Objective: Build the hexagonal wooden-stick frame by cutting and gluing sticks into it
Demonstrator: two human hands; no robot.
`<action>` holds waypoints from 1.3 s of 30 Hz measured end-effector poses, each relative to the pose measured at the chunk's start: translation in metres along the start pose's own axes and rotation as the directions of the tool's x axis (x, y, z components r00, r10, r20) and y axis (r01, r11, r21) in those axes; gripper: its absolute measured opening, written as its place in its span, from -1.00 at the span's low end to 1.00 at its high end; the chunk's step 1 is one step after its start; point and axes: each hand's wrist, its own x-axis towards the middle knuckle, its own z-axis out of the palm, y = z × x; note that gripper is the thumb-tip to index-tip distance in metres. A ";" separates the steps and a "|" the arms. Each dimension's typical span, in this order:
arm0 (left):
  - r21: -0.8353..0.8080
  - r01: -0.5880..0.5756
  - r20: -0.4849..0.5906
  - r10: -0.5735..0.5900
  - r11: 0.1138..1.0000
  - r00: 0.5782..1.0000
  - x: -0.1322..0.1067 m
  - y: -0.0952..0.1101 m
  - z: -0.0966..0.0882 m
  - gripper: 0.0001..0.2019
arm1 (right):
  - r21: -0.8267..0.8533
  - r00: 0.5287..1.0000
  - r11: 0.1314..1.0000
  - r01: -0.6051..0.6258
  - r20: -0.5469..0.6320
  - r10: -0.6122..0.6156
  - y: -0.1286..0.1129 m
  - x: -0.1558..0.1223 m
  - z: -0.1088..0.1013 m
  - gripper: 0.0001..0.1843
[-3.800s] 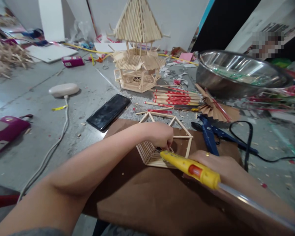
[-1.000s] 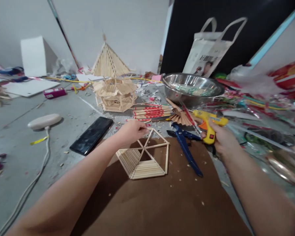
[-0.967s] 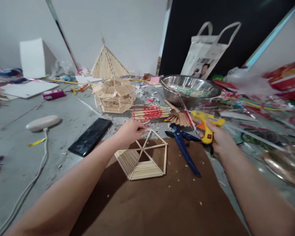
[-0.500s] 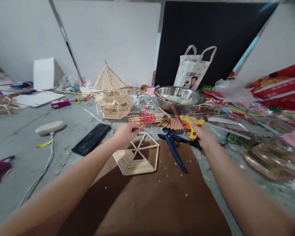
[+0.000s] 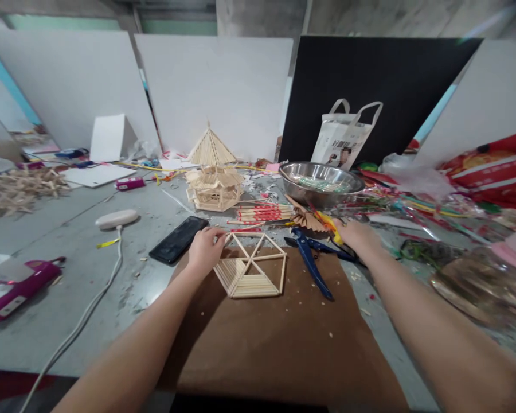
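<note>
the stick frame (image 5: 254,285) came through to me in pale straw, finely striped in part, over a brown sheet (image 5: 301,344). remotely, i saw the glue gun (image 5: 331,225) bright yellow, the cutters (image 5: 313,267) dark blue, the phone (image 5: 178,242) black, and the bundled sticks (image 5: 264,214) patterned red-and-cream.

Bare forearms (image 5: 133,332), tapering to slim wrists (image 5: 193,274), bare left hand (image 5: 206,250), right hand (image 5: 356,235) — slightly blurred

We count one left hand (image 5: 204,251), one right hand (image 5: 358,238), one yellow glue gun (image 5: 332,227), and one hexagonal stick frame (image 5: 249,259) with two filled panels (image 5: 253,286). We further tally one stick pagoda (image 5: 214,186), one phone (image 5: 178,240), one pair of blue cutters (image 5: 312,264), one steel basin (image 5: 318,198), and one handled bag (image 5: 333,142).
</note>
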 end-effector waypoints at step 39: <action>-0.120 -0.044 -0.117 0.030 0.992 0.993 -0.009 -0.004 0.005 -0.79 | 0.291 0.704 0.642 0.709 -0.239 -0.669 -0.159 -0.045 -0.005 -0.76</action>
